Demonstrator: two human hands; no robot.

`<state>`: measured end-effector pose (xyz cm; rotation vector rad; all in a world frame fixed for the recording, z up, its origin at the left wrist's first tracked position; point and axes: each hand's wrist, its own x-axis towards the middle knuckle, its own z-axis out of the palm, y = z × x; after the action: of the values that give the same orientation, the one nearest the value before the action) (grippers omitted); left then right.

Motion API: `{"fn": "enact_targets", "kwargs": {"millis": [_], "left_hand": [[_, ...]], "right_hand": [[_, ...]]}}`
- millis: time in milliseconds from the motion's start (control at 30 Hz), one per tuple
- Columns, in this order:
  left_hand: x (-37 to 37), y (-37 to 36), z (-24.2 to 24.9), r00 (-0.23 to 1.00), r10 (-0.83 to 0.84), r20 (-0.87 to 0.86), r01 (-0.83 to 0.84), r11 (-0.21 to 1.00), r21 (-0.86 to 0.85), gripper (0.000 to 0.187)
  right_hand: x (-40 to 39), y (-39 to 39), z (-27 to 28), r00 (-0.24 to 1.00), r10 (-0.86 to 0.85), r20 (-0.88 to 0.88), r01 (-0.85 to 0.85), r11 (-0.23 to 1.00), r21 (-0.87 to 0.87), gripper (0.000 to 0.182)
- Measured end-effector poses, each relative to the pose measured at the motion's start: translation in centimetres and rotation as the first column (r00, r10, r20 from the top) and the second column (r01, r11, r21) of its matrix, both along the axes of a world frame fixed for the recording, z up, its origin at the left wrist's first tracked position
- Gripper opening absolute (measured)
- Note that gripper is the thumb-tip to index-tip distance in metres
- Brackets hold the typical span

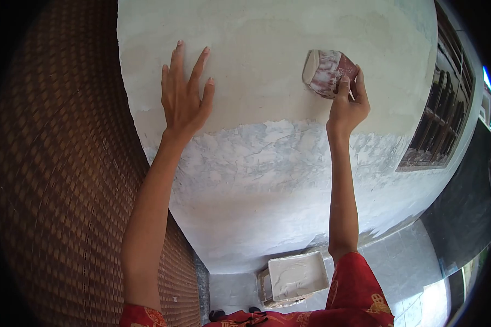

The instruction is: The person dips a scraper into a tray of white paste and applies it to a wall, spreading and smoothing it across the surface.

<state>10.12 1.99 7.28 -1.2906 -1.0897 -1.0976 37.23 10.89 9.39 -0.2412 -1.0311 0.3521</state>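
My left hand (185, 98) lies on the upper wall with its fingers spread and nothing in it. In my right hand (348, 106) is a dark red scraper (328, 73), smeared with pale paste, its left edge against the wall (256, 71). The thumb is on the scraper's near face; the other fingers are partly hidden behind it. Below both hands a rough whitish-grey band (256, 152) crosses the wall under a smoother beige area.
A tub of pale paste (298, 277) stands low by the wall on the tiled floor (232, 291). Brown woven panelling (65, 163) borders the left side. A barred window (439, 109) is at the right.
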Motion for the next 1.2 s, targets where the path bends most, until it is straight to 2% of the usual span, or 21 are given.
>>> {"fn": "enact_targets", "kwargs": {"millis": [33, 100, 133, 200, 300, 333, 400, 467, 533, 600, 667, 800, 867, 933, 1033, 1200], "left_hand": [[-0.1, 0.0, 0.0, 1.000, 0.001, 0.000, -0.001, 1.000, 0.002, 0.051], [0.1, 0.2, 0.0, 1.000, 0.007, 0.012, -0.007, 1.000, -0.003, 0.052], [0.1, 0.2, 0.0, 1.000, 0.003, 0.009, -0.003, 1.000, -0.005, 0.052], [-0.1, 0.1, 0.0, 0.999, -0.025, 0.020, 0.025, 1.000, -0.017, 0.052], [-0.5, 0.0, 0.0, 0.999, -0.034, 0.004, 0.034, 0.999, -0.023, 0.053], [-0.4, -0.2, 0.1, 1.000, -0.029, 0.003, 0.029, 0.999, -0.019, 0.053], [0.0, -0.5, -0.1, 1.000, 0.005, -0.011, -0.006, 0.999, -0.046, 0.055], [0.1, -0.4, -0.1, 1.000, 0.016, -0.006, -0.016, 0.999, -0.039, 0.055], [0.0, -0.3, -0.1, 1.000, 0.019, -0.009, -0.019, 0.999, -0.042, 0.055], [0.0, -0.1, -0.1, 1.000, -0.028, 0.012, 0.028, 0.999, -0.023, 0.053], [0.0, -0.2, 0.0, 0.999, -0.037, 0.017, 0.038, 0.999, -0.037, 0.053], [0.0, -0.6, 0.1, 0.998, -0.058, 0.032, 0.060, 0.997, -0.056, 0.054], [0.0, -0.6, 0.1, 0.999, -0.043, 0.027, 0.044, 0.997, -0.057, 0.054], [-0.1, -0.5, -0.1, 0.999, -0.032, 0.025, 0.034, 0.998, -0.059, 0.054], [-0.1, -0.6, 0.0, 1.000, 0.016, 0.002, -0.016, 0.997, -0.074, 0.053], [0.3, -1.4, 0.2, 0.992, -0.115, 0.048, 0.117, 0.992, -0.036, 0.055]], "right_hand": [[-0.3, -0.4, -0.1, 1.000, 0.001, 0.000, -0.001, 1.000, 0.002, 0.041], [-1.7, -1.7, -0.6, 0.989, 0.080, 0.121, -0.074, 0.996, -0.050, 0.040], [-3.2, -1.1, -1.4, 0.980, 0.028, 0.198, -0.033, 0.999, 0.021, 0.039], [-6.0, -2.3, -2.6, 0.949, 0.092, 0.301, -0.089, 0.996, -0.025, 0.037], [-5.9, -1.6, -2.7, 0.959, 0.030, 0.280, -0.011, 0.998, -0.069, 0.037], [-5.0, -1.1, -2.5, 0.973, -0.016, 0.231, 0.022, 0.999, -0.024, 0.038], [-2.5, -1.0, -1.9, 0.993, 0.008, 0.120, 0.005, 0.995, -0.103, 0.038], [-1.6, -0.6, -1.2, 0.998, -0.054, 0.032, 0.053, 0.998, 0.031, 0.039], [-2.8, -1.3, -1.4, 0.999, -0.039, 0.025, 0.038, 0.999, 0.033, 0.038], [-5.5, -2.8, -1.7, 0.974, 0.058, 0.218, -0.067, 0.997, 0.037, 0.037], [-8.7, -3.0, -2.3, 0.945, 0.054, 0.321, -0.070, 0.997, 0.038, 0.036], [-8.4, -2.4, -1.3, 0.904, 0.022, 0.427, 0.003, 0.998, -0.057, 0.038], [-5.8, -0.7, -0.6, 0.991, 0.002, 0.133, -0.007, 0.999, 0.035, 0.037], [-2.7, 0.0, 0.3, 0.999, -0.011, 0.049, 0.014, 0.998, -0.064, 0.039], [-0.2, -0.5, 1.0, 0.999, -0.051, -0.006, 0.051, 0.997, -0.049, 0.042], [0.1, -3.5, 0.9, 0.999, -0.044, 0.010, 0.044, 0.999, -0.018, 0.041]]}}
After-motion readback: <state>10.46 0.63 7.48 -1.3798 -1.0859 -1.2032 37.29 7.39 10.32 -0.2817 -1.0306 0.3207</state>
